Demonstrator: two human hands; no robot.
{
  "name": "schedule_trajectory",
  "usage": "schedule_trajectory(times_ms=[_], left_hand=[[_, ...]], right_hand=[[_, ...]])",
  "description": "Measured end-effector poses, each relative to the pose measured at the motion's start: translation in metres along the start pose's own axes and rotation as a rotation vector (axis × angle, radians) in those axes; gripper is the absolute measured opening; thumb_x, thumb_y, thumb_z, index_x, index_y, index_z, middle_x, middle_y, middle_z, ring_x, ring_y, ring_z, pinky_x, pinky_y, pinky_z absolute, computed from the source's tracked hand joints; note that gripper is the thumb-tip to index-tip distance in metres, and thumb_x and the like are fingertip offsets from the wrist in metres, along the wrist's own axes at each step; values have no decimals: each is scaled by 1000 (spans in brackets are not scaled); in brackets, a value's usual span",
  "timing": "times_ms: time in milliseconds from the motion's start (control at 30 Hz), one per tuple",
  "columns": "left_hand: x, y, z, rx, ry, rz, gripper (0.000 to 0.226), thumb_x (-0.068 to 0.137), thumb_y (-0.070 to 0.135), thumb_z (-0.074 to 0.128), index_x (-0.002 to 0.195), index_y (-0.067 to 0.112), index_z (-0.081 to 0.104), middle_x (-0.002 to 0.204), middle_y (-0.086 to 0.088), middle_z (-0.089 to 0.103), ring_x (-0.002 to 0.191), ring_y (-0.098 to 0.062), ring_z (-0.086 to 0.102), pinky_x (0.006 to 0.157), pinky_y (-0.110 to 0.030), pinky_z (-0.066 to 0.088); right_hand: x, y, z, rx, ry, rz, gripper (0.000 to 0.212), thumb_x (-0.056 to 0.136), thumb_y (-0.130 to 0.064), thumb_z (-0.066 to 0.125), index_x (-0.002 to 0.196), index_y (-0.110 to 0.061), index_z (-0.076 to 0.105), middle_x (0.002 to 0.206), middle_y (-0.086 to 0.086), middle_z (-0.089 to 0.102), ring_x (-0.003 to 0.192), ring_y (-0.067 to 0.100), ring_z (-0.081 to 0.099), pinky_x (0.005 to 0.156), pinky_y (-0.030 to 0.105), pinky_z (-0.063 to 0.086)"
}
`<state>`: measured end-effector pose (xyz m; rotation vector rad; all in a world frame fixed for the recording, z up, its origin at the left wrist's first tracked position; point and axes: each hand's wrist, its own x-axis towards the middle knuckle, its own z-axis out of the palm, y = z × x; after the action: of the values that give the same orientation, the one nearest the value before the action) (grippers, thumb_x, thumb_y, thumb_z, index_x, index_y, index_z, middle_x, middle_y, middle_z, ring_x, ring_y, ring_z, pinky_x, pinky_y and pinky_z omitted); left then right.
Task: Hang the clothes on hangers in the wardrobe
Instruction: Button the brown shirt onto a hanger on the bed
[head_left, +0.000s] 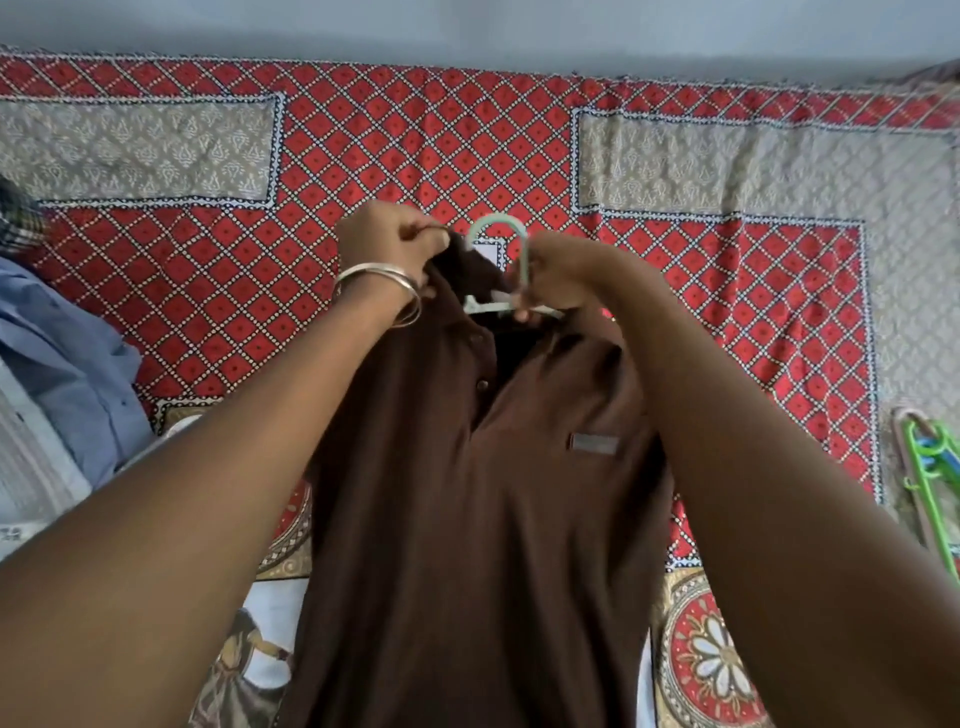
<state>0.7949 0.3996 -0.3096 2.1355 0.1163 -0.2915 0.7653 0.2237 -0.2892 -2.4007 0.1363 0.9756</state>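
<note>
In the head view, a brown polo shirt (467, 467) is held up over a bed covered by a red patterned bedspread (675, 291). A pale green hanger (501, 270) is seated in the neck opening, its hook standing above the collar. The collar is pinched by the left hand (387, 249), which wears metal bangles (387, 288); the hanger's stem, just below the hook, is grasped by the right hand (558, 280). A blue shirt (67, 364) lies at the left edge of the bed, and spare hangers (930, 467) are seen at the right edge. No wardrobe is in view.

The shirt appears to be only partly settled on the hanger. If the collar is released before both shoulders are seated, the shirt could be dragged off one arm by its own weight. The open placket could also let the neck slip over the hanger.
</note>
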Motion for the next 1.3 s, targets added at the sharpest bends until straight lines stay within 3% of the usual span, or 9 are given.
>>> schedule_trajectory(times_ms=[67, 167, 333, 500, 667, 867, 1033, 1167, 1300], left_hand=[[1, 5, 9, -26, 36, 10, 6, 78, 17, 74, 84, 15, 74, 72, -8, 68, 56, -28, 66, 57, -42, 59], [1, -9, 12, -72, -7, -155, 8, 79, 21, 74, 83, 17, 68, 78, -10, 67, 59, -30, 65, 61, -46, 59], [-32, -62, 0, 184, 103, -227, 38, 83, 39, 67, 111, 12, 65, 109, -13, 67, 103, -31, 60, 90, -37, 48], [-139, -106, 2, 444, 281, -640, 69, 83, 51, 63, 137, 16, 40, 139, -24, 35, 127, -41, 35, 100, -52, 33], [-210, -139, 8, 438, 141, -672, 64, 84, 35, 68, 135, 8, 41, 131, -24, 47, 120, -44, 44, 90, -62, 38], [-213, -147, -1, 147, 231, -628, 47, 92, 25, 60, 128, -5, 51, 129, -26, 55, 121, -39, 49, 103, -43, 36], [-235, -140, -28, 117, 218, -504, 36, 93, 27, 58, 115, -1, 54, 103, -15, 59, 107, -36, 55, 85, -36, 38], [-260, -145, -48, 711, 16, -524, 54, 88, 40, 62, 124, 3, 45, 103, -29, 64, 100, -47, 59, 78, -49, 46], [-294, -157, -40, 783, 28, -653, 66, 72, 19, 81, 124, 9, 41, 118, -29, 52, 111, -48, 49, 86, -57, 42]], right_hand=[[11, -1, 4, 6, 69, -18, 6, 88, -13, 65, 84, -9, 68, 77, 5, 68, 72, 18, 63, 60, 24, 45], [17, 16, 18, 178, 334, 43, 39, 86, -17, 70, 118, -4, 52, 96, 11, 67, 88, 27, 64, 82, 37, 51], [-10, 33, 50, 307, 828, 72, 44, 89, -7, 59, 132, -10, 48, 106, 10, 64, 105, 28, 55, 83, 30, 38], [-81, 60, 134, 336, 1067, 715, 49, 87, -35, 65, 127, -10, 49, 127, 17, 49, 122, 38, 40, 90, 44, 33], [-149, 77, 241, 507, 733, 1070, 80, 81, -53, 66, 131, 1, 39, 132, 27, 42, 125, 44, 37, 97, 55, 33], [-173, 104, 270, 637, 811, 747, 32, 92, -26, 63, 98, 5, 61, 96, 23, 63, 96, 37, 57, 81, 42, 41], [-212, 96, 264, 966, 844, 506, 38, 93, -49, 52, 76, -15, 52, 68, -7, 47, 66, 13, 42, 62, 33, 34], [-244, 113, 278, 621, 533, 812, 45, 93, -47, 56, 103, -4, 62, 99, 16, 66, 95, 34, 61, 80, 39, 45], [-259, 94, 291, 222, 296, 1102, 43, 88, -27, 64, 119, -5, 44, 119, 23, 54, 114, 40, 50, 84, 46, 46]])
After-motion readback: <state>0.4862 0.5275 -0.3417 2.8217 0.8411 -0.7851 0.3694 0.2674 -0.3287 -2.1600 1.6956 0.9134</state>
